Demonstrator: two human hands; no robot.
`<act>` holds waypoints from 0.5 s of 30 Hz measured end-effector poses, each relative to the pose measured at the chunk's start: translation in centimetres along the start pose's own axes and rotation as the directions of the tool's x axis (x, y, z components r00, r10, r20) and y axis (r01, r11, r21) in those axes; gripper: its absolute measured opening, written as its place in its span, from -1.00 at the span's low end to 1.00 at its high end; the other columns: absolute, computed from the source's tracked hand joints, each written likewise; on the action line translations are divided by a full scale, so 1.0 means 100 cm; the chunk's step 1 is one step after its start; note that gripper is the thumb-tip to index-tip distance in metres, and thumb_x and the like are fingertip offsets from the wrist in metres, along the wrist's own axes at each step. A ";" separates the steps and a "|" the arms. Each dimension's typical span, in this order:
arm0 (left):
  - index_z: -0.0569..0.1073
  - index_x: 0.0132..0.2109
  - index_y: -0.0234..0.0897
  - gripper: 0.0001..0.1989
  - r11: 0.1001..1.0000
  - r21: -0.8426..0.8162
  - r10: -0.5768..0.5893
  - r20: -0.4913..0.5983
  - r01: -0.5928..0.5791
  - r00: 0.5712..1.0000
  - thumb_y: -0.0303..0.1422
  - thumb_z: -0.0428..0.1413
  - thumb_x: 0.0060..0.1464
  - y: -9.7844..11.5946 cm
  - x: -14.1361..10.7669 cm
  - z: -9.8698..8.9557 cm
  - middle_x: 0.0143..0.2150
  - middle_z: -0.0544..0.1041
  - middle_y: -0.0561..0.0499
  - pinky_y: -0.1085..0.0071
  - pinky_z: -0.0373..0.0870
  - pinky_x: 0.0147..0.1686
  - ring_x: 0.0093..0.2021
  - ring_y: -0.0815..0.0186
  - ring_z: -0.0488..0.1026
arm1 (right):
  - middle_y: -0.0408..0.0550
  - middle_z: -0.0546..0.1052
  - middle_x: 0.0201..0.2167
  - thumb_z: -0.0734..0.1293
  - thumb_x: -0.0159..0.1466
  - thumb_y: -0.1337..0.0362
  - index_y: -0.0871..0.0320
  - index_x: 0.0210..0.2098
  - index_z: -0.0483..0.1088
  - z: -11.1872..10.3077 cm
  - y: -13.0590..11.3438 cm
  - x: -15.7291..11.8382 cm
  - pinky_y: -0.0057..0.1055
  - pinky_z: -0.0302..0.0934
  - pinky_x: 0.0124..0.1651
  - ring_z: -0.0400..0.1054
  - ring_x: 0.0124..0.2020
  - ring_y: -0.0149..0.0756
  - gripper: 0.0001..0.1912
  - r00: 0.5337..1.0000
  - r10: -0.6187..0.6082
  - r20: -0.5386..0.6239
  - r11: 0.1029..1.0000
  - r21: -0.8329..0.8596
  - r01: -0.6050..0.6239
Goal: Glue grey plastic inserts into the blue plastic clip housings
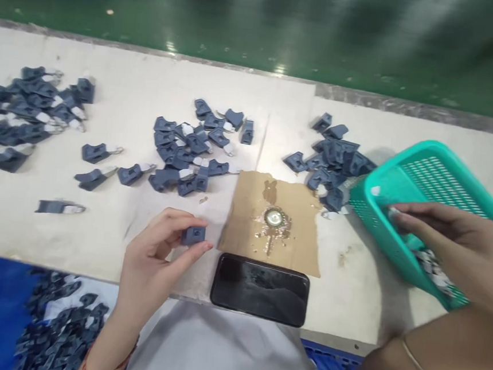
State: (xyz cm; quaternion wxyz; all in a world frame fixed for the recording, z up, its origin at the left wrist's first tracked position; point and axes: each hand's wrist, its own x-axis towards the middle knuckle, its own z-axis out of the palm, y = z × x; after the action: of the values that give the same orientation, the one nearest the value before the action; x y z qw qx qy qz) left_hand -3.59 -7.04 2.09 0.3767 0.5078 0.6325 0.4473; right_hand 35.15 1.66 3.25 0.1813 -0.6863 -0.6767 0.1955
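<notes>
The left hand [154, 252] pinches one small blocky dark-grey plastic part [193, 235] above the white table [127, 111]; the right hand [444, 237] reaches into one teal mesh basket [406, 182], its grip hidden.

Pale, stained worktable [119, 105] with a grey far edge, glossy green floor [260, 25] beyond, lamp glints.

Open lanes between 3 piles

Bare surface [142, 92] runs between the part piles [193, 151]; cardboard [246, 231], phone [260, 290] and the tilted basket [419, 183] block the near right side.
</notes>
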 end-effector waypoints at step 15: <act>0.73 -0.16 -0.09 -0.80 0.888 -0.187 -0.372 0.247 0.421 0.895 -0.13 0.30 0.17 0.020 0.009 0.031 -0.10 0.73 -0.06 0.46 0.68 -0.19 -0.17 0.20 0.68 | -0.10 0.58 -0.46 0.53 0.25 0.03 -0.05 -0.21 0.59 0.018 -0.058 -0.009 -0.38 0.30 -0.49 0.44 -0.49 -0.31 -0.80 0.996 -0.017 0.085 0.458 0.886 -0.068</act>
State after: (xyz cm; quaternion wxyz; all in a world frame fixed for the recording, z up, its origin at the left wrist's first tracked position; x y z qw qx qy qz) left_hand -0.31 -5.47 2.97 0.5809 0.3621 0.6235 0.3778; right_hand 29.26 0.88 4.64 0.4814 -0.4931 -0.4725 0.5494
